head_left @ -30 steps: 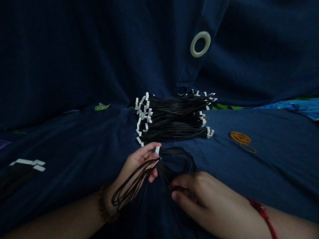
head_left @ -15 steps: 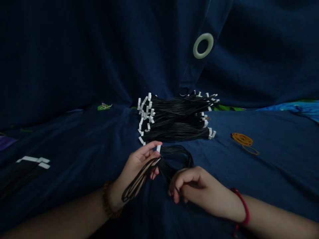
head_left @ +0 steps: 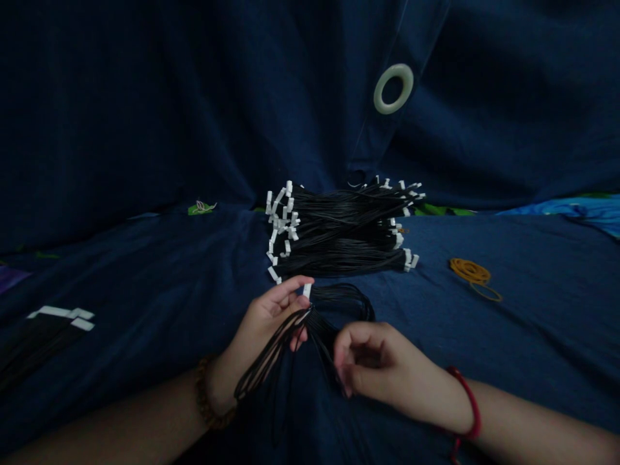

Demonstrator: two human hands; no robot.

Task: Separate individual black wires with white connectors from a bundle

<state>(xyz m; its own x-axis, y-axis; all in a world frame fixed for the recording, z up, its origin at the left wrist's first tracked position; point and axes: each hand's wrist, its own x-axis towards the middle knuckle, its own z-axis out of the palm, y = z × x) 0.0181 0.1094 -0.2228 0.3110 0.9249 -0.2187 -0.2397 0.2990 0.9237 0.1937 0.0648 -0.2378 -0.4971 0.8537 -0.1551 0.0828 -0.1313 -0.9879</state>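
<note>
In the head view, our left hand (head_left: 264, 323) holds a small bunch of black wires (head_left: 317, 329) in a narrow pinch, just below a white connector (head_left: 307, 291) that stands up by the fingertips. Long loops of the bunch hang down past the wrist and curve back on the cloth. Our right hand (head_left: 372, 361) is just beside it, with its fingers (head_left: 345, 378) curled in a narrow arc at the strands. Compared with half a second ago, those fingers have opened slightly and show a small gap. We cannot tell whether they pinch any wire.

The stack of wires (head_left: 339, 236) lies on the navy cloth (head_left: 533, 323) just above our hands, with white connectors at both ends. It matches the earlier frame. Yellow rubber bands (head_left: 472, 274) lie to its right, well apart. A smaller wire bundle (head_left: 43, 342) lies far left.
</note>
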